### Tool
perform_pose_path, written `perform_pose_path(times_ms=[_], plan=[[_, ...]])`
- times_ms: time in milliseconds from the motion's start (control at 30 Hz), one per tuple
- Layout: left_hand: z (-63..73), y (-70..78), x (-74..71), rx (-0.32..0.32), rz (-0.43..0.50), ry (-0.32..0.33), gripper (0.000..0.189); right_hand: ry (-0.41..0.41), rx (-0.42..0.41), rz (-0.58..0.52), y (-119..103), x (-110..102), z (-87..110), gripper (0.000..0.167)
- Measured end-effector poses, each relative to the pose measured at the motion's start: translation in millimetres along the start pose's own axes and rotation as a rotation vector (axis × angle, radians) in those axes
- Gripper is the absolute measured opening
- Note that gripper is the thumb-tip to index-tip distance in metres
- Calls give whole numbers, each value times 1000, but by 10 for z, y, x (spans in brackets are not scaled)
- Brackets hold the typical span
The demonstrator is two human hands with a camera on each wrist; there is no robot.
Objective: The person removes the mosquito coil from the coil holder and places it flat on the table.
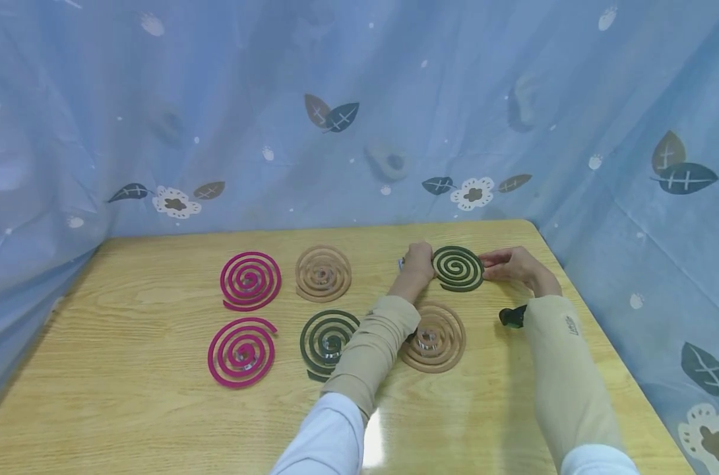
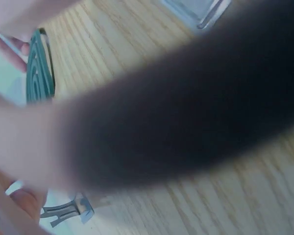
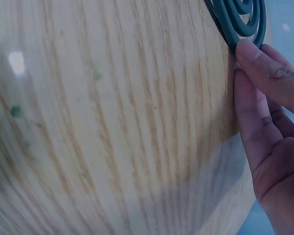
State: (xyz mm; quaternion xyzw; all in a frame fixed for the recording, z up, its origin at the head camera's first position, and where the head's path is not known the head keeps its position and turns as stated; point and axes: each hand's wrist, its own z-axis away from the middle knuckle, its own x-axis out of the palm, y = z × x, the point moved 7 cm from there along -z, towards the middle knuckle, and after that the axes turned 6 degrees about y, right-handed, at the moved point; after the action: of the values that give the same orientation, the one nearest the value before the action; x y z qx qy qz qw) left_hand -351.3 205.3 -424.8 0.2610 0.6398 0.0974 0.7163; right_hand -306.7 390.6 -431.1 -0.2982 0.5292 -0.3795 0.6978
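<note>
Pale wood-grain table (image 1: 128,422), blue patterned cloth (image 1: 395,66) behind it. Dark green coil (image 1: 456,268) towards the table's far right, between my hands. Right hand (image 1: 510,264): thumb and fingers nearly closed, pinching the coil's outer rim. Left hand (image 1: 417,258): at the opposite edge, fingers curled, apparently on a small metal stand (image 2: 66,211) that juts out; contact with the coil, cannot tell. Rim hold, I judge, spares the thin inner turns from bending.

Nearer me, the lower tan coil (image 1: 445,336), then the lower green coil (image 1: 328,328), partly behind my left sleeve (image 1: 365,349). Farther left, the upper tan coil (image 1: 323,258) and two magenta coils (image 1: 249,280), all set apart, probably against tangling.

Writing: small dark lettering on my right sleeve (image 1: 564,369), too small to read surely. No brand made out on the coils.
</note>
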Motion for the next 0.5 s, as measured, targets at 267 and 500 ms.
perform_pose_path(times_ms=[267, 500], plan=[[106, 2, -276, 96, 306, -14, 33, 24, -53, -106, 48, -70, 130, 59], [292, 23, -631, 198, 510, -28, 34, 70, -183, -195, -7, -126, 249, 52]])
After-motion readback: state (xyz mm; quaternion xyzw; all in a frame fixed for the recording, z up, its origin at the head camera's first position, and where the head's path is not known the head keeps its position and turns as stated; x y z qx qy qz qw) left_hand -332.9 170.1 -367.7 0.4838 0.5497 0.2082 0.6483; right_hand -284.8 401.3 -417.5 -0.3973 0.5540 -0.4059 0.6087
